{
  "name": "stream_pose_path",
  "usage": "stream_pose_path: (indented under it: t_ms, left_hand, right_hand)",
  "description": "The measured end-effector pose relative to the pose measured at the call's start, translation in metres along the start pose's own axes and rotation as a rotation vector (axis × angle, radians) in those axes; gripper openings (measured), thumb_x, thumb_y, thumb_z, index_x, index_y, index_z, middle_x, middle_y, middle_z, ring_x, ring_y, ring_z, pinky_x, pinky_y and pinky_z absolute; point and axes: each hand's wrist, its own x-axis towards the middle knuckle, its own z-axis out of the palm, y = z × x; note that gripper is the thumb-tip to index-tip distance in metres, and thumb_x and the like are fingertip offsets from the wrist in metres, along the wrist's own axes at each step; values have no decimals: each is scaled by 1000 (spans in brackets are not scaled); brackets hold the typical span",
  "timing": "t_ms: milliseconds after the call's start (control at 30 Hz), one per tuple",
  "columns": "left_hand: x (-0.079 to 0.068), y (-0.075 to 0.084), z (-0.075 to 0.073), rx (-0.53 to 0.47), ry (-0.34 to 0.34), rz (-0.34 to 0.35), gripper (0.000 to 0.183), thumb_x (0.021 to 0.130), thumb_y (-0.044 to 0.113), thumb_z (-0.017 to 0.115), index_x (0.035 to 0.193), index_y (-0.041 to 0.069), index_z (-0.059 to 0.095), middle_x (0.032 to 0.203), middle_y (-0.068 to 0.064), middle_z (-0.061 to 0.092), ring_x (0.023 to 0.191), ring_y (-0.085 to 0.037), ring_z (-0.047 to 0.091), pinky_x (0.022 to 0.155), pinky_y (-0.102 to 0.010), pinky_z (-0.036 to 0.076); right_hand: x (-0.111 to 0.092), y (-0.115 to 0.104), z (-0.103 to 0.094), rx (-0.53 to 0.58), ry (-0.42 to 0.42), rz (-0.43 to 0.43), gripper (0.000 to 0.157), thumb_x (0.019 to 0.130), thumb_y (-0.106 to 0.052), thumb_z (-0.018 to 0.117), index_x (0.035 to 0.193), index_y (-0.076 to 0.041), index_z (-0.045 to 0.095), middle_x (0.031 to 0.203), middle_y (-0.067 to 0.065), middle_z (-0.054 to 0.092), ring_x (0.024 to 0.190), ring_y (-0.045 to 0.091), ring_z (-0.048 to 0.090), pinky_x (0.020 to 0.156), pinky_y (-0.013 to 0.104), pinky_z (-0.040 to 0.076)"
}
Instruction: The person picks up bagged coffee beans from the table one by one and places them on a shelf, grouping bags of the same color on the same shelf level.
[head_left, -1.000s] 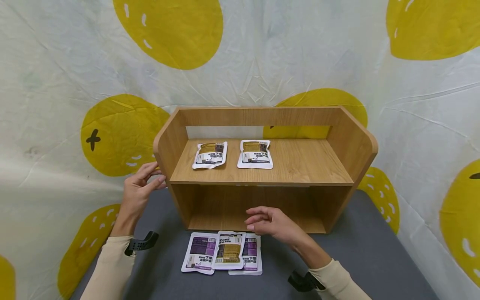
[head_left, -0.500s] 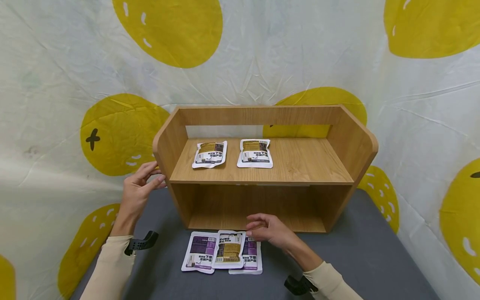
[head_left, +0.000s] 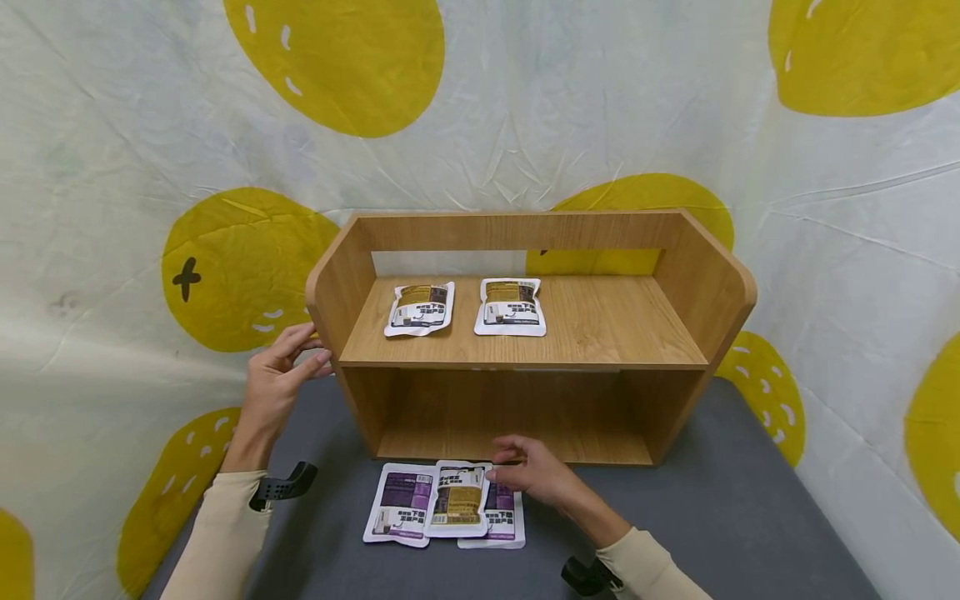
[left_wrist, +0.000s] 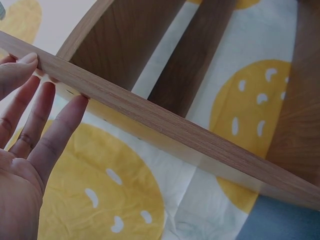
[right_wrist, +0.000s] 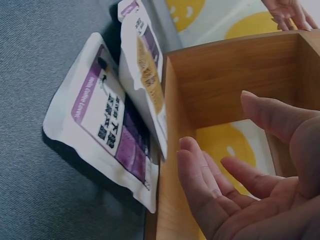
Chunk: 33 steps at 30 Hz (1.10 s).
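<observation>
A two-tier wooden shelf [head_left: 607,329] stands on the grey table. My left hand [head_left: 279,379] touches its left side panel; in the left wrist view the straight fingertips meet the panel [left_wrist: 165,120], thumb at its edge. Just in front of the lower tier lie three flat pouches: a gold-labelled pouch [head_left: 457,500] overlapping a left purple pouch [head_left: 400,506] and a right purple pouch [head_left: 506,518]. My right hand [head_left: 536,477] hovers by the gold pouch's upper right corner, fingers loosely bent around nothing. The right wrist view shows a gap between thumb and fingers.
On the upper tier lie a left gold-labelled pouch [head_left: 420,309] and another gold-labelled pouch [head_left: 511,307] right of it. Behind the shelf hangs a white curtain [head_left: 487,108] with yellow fruit shapes. The table [head_left: 735,500] extends right of the shelf.
My right hand has come down and slightly left, nearer the gold-labelled pouch in front. The left hand, shelf and pouches have stayed where they were.
</observation>
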Motion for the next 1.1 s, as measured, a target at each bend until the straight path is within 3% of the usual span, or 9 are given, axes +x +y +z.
stream_pose_path:
  t_ms: [233,500,600,733,833,933,1100]
  left_hand:
    - [0,0,0,-3,-2,1,47,93,-11,64,140,-6,57,127,-10,59,109,-18,64,77,-33,63]
    - [-1,-1,-1,-2,1,3,47,93,-11,64,139,-5,58,128,-11,59,109,-22,63,76,-34,63]
    - [0,-1,-1,-10,-1,8,47,93,-12,64,139,-6,57,128,-11,59,109,-21,63,76,-34,63]
    - [0,-1,0,-11,-2,8,47,93,-12,64,139,-6,58,128,-11,59,108,-19,63,76,-34,63]
    - [0,-1,0,-7,-1,4,47,93,-11,64,139,-6,58,128,-11,59,108,-18,63,76,-33,63]
    - [0,-1,0,-5,-1,2,47,93,-10,64,139,-5,58,128,-11,59,108,-18,63,76,-33,63]
    - [0,-1,0,-17,-2,6,47,93,-12,64,139,-6,57,128,-12,59,109,-19,63,76,-34,63]
  right_hand:
    - [1,9,5,-33,-5,16,62,94,-14,73,143,11,46,127,30,58,105,26,65,84,49,62]
    - [2,16,13,-79,-21,-36,55,95,-11,71,140,10,50,127,33,56,89,26,66,75,45,62]
    - [4,17,15,-118,-35,-67,52,96,-11,70,141,8,52,131,34,55,91,29,67,73,39,62]
    - [6,18,19,-192,-28,-103,49,97,-13,69,140,6,54,136,32,55,109,35,62,80,34,59]
    - [9,20,23,-239,5,-135,50,94,-14,72,138,6,57,136,29,57,123,41,55,96,48,55]
    - [12,21,29,-297,57,-146,54,88,-17,79,135,5,60,135,26,58,125,43,53,104,59,48]
    - [16,21,39,-433,155,-151,59,79,-20,87,129,3,65,130,24,62,124,44,54,104,62,46]
